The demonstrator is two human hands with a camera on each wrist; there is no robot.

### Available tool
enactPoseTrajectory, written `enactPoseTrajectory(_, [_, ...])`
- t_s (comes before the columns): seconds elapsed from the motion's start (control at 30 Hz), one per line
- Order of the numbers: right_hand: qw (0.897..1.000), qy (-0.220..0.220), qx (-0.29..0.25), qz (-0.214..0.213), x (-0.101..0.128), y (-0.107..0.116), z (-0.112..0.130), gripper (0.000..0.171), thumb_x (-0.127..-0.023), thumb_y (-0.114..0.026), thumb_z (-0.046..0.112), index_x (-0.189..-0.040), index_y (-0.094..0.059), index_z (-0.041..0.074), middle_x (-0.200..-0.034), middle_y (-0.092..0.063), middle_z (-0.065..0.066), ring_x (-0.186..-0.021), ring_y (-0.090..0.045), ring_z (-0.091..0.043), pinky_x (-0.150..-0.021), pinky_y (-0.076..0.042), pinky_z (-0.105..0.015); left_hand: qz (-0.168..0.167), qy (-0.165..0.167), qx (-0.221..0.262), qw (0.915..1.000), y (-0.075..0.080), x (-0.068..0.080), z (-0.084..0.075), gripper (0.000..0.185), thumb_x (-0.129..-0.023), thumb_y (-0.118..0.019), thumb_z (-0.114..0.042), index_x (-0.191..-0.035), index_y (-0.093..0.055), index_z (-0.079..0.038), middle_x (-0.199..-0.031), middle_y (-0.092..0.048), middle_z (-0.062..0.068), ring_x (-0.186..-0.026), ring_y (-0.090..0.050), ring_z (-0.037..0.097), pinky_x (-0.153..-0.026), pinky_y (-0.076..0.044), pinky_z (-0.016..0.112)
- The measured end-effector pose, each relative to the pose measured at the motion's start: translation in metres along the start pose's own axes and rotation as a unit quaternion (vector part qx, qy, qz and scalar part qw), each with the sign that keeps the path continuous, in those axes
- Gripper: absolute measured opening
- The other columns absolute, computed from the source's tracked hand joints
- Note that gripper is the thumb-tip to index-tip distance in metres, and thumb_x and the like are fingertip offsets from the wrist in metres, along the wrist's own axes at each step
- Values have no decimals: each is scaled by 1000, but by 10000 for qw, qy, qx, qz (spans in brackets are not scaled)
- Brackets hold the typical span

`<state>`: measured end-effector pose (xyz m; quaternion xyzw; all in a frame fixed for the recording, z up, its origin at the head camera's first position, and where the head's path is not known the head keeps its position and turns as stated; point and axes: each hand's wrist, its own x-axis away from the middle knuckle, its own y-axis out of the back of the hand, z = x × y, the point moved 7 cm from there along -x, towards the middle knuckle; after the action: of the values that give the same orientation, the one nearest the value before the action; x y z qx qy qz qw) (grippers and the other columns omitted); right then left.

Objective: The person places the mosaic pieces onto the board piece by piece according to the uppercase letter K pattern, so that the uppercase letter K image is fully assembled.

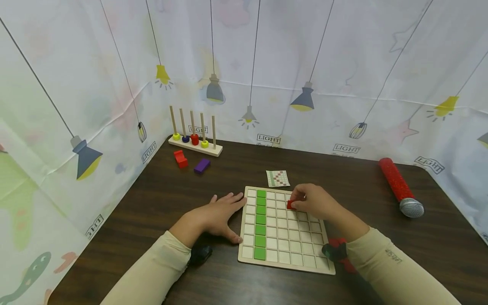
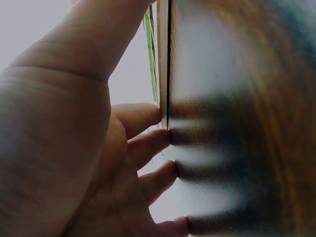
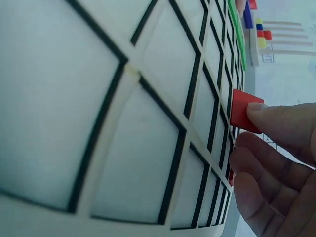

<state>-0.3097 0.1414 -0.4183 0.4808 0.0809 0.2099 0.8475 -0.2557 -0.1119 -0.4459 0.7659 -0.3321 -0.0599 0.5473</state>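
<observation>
We see a person's left hand [image 1: 221,214] left of the frame's centre, its fingers spread, the index finger and thumb touching the left edge of a pale grid board [image 1: 286,265]. The right hand [image 1: 316,202], right of centre, pinches a red tile [image 1: 291,205] by its edges between thumb and fingers, at the upper right part of the board. In the right wrist view, we see this tile tilted up at the thumb tip, at the right of the picture. The board lies in the lower middle of the frame, and 7 green tiles [image 1: 260,230] fill its 2nd column from the left.

Just above the board lies a small pattern card [image 1: 278,178]. Near the board's lower right corner we make out red pieces [image 1: 347,266], though the right forearm partly hides them, so we cannot count them. At upper left stand 5 wooden pegs on a base [image 1: 219,151], 4 of them with beads, and below them a red block [image 1: 181,159] and a purple block [image 1: 202,165]. At the right lies a red microphone [image 1: 396,180] on the dark table [image 1: 152,212].
</observation>
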Motion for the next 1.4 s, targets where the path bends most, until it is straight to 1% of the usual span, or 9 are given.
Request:
enactPoseTrajectory(0.17, [9999,-72,141,-38,0,-1,1,4,-95,-74,14,-99,-73,13,-90,-66,4,-80,-57,-18,-72,-47,-39,3,0,-18,10000,0,0,-1,113,-79,-83,-58,-165,-20,-20,-170,-12,0,-155,-6,25,-119,-5,62])
enactPoseTrajectory(0.33, [9989,-64,474,12,3,-3,5,15,-94,-74,15,-108,-77,10,-92,-66,2,-82,-56,-18,-74,-48,-39,-5,-13,-49,10000,1,0,-1,113,-79,-82,-58,-165,-19,-20,-170,-11,1,-155,-6,25,-119,-5,62])
enactPoseTrajectory(0.5, [9973,-30,739,39,7,-5,9,27,-92,-77,15,-117,-76,5,-91,-64,1,-77,-55,-17,-68,-47,-36,-13,-2,-59,10000,1,0,-1,113,-79,-82,-58,-165,-19,-20,-170,-11,0,-155,-6,25,-119,-5,62])
enactPoseTrajectory(0.7, [9963,-47,863,18,10,-10,11,31,-91,-78,15,-121,-75,6,-90,-62,1,-73,-52,-16,-62,-44,-34,-4,22,-48,10000,1,0,0,113,-80,-83,-57,-165,-19,-20,-170,-11,1,-155,-6,25,-119,-5,62])
enactPoseTrajectory(0.83, [9949,-34,1007,-73,15,-8,11,38,-92,-78,17,-128,-72,6,-91,-62,2,-72,-52,-15,-60,-43,-33,5,27,-23,10000,0,1,0,113,-80,-83,-57,-165,-20,-20,-170,-12,0,-155,-6,25,-119,-5,62])
enactPoseTrajectory(0.93, [9946,-14,1028,-167,25,-1,10,43,-92,-78,18,-133,-69,6,-91,-62,3,-71,-53,-14,-58,-44,-33,-2,10,-16,10000,0,0,0,112,-80,-83,-57,-165,-20,-20,-170,-12,1,-155,-6,25,-119,-5,62])
enactPoseTrajectory(1.17, [9944,-50,1015,-301,58,17,0,41,-91,-79,18,-129,-71,6,-84,-59,6,-70,-52,-13,-60,-46,-33,2,10,-40,10000,1,1,-2,113,-80,-83,-57,-165,-19,-20,-170,-11,1,-155,-6,25,-118,-5,62])
enactPoseTrajectory(1.3, [9947,-104,987,-264,78,21,-10,42,-89,-80,18,-128,-71,5,-82,-58,7,-71,-52,-12,-61,-46,-33,-5,-29,2,10000,1,1,-2,113,-80,-83,-57,-165,-20,-19,-170,-12,2,-155,-6,26,-118,-5,62])
enactPoseTrajectory(1.4, [9949,-234,976,-108,94,21,-20,43,-87,-82,22,-126,-73,7,-87,-60,6,-76,-55,-14,-65,-49,-37,-25,-75,27,10000,1,2,-2,113,-80,-82,-57,-165,-19,-19,-170,-11,2,-155,-6,27,-118,-5,63])
